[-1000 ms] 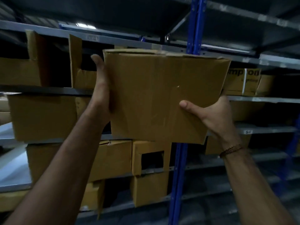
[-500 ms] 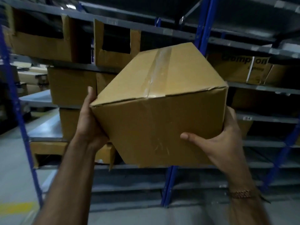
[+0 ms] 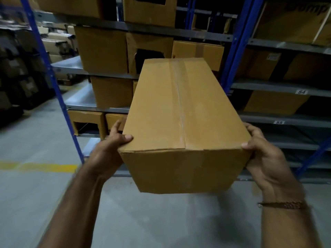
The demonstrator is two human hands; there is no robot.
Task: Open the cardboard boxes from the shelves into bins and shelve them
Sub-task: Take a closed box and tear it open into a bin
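A long brown cardboard box [image 3: 179,111], sealed with clear tape along its top seam, hangs in the air in front of the shelves. My left hand [image 3: 111,149] grips its near left corner, thumb on the top face and fingers along the side. My right hand [image 3: 265,158] grips the near right corner, thumb at the top edge and palm against the side. The box's short end faces me and its far end points toward the rack.
Metal shelving [image 3: 279,86] with blue uprights [image 3: 238,42] stands ahead, holding several cardboard boxes, some cut open into bins [image 3: 146,54]. Labels S4 and S5 mark the right shelves. The grey concrete floor [image 3: 35,194] with a yellow line lies below. More stacked cartons sit far left.
The box came down from head height off the upper shelf to waist level and tipped so its taped top faces me. Both hands shifted to its near corners.
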